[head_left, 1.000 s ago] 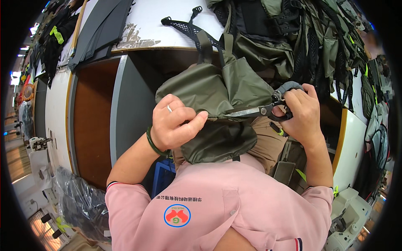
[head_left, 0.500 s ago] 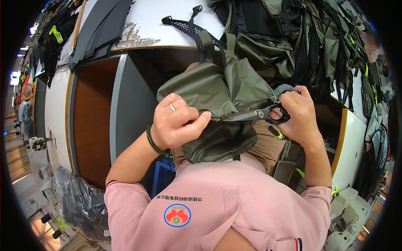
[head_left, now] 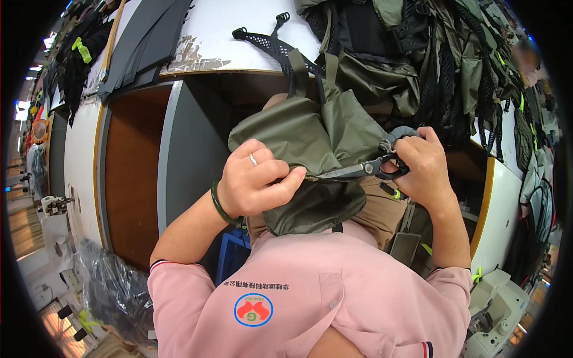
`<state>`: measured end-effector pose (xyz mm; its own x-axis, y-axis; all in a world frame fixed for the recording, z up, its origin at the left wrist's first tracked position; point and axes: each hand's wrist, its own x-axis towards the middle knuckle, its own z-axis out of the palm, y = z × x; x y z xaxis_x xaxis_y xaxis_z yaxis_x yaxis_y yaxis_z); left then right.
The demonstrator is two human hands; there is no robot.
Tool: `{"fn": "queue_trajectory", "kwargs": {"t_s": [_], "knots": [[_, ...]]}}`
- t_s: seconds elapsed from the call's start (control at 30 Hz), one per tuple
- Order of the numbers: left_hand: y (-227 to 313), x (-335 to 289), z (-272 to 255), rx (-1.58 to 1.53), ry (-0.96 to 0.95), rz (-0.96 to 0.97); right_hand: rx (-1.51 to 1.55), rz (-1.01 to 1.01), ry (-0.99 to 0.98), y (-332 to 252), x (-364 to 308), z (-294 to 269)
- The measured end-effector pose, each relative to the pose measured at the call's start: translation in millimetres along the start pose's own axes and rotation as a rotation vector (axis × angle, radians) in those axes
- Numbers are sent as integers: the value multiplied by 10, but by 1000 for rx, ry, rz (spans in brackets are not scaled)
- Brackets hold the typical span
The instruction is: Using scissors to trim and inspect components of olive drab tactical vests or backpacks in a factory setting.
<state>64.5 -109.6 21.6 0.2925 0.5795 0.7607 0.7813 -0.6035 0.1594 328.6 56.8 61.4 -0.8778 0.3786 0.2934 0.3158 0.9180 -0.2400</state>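
The left hand (head_left: 262,180) pinches olive fabric (head_left: 283,131) at its edge, the right hand (head_left: 425,162) grips scissors (head_left: 358,170) along it, an open compartment (head_left: 136,185) beneath the worktop (head_left: 253,56).

The left forearm (head_left: 191,234) slants up and inward, and the left hand (head_left: 258,184) is curled, its thumb angled to the right in a pinch beside the bent fingers. The right forearm (head_left: 452,230) stands steeper; the right hand (head_left: 422,162), slightly higher, curls in a grip, well apart from the left.
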Motion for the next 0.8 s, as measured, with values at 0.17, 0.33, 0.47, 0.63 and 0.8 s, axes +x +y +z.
{"fn": "queue_trajectory", "kwargs": {"t_s": [0.17,0.33,0.47,0.63,0.8], "knots": [[5,64,-49,8,-20,42,12,-22,13,30,-34,-43],[22,68,-18,-10,-36,17,56,-4,-15,2,-46,-24],[27,88,-25,-21,-48,14,44,7,-29,3,-59,-24],[20,104,-8,-19,-51,10,9,30,-38,53,-102,31],[7,140,-15,-23,-36,8,83,48,-71,47,-72,7]]}}
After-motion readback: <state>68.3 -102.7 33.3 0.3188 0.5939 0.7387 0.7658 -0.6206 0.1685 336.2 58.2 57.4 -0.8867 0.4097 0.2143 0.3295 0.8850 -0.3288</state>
